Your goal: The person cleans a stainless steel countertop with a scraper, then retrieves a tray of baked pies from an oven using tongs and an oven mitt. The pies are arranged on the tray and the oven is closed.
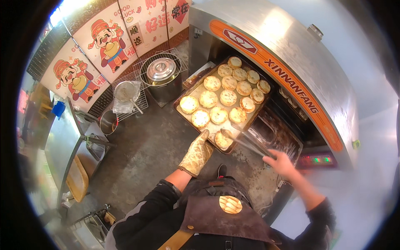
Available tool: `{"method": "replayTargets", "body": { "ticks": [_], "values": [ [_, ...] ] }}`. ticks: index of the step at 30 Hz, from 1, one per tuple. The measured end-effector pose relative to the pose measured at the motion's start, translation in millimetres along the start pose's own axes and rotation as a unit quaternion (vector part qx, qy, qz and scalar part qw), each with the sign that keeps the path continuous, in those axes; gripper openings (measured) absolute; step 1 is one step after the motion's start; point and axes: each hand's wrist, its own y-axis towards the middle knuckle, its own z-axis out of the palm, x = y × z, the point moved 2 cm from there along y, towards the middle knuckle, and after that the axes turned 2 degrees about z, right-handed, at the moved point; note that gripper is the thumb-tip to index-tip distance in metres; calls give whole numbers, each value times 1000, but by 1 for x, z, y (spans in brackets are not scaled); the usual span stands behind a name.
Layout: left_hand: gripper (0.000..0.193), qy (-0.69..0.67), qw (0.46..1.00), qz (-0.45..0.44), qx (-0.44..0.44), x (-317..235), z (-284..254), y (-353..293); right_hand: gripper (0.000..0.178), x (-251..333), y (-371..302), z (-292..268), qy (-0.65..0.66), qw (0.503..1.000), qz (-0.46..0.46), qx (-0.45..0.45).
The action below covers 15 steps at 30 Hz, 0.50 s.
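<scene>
My left hand [196,154], in a quilted gold-tan oven mitt, grips the near edge of a dark baking tray [213,128]. The tray slants out of the oven mouth, its right side against the opening. Rows of round, browned flatbreads [228,97] cover it. In my right hand [281,163] is a pair of metal tongs [251,144], slightly blurred, fingers closed around the handle end. The tongs' tips reach over the tray's near corner, by a single flatbread [222,140]. Whether they touch it I cannot tell.
A steel oven [291,46] with an orange panel fills the right; more breads show inside. Its control panel [318,160] has lit digits. Left of the tray stand a lidded pot [161,69] and a strainer [126,91] on a wire rack. A metal table [62,137] stands far left.
</scene>
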Motion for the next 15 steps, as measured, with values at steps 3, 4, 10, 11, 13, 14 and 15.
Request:
{"method": "replayTargets", "body": {
  "ticks": [3,4,10,11,13,14,15],
  "values": [
    [54,43,999,12,-18,3,3,-4,45,-18,46,-45,79,960,204,176],
    [55,55,998,7,-41,6,2,-5,43,-20,64,-51,65,955,205,202],
    [53,94,985,68,-125,36,5,3,45,-38,164,-84,120,873,241,407],
    [52,102,981,91,-140,42,8,3,45,-44,177,-87,130,861,230,434],
    [49,85,979,121,-138,55,16,3,47,-59,194,-90,148,832,222,486],
    [47,73,981,142,-113,60,22,4,51,-67,201,-89,148,826,217,498],
    [47,86,976,145,-136,66,27,3,50,-74,206,-89,152,824,204,507]
  ]
}}
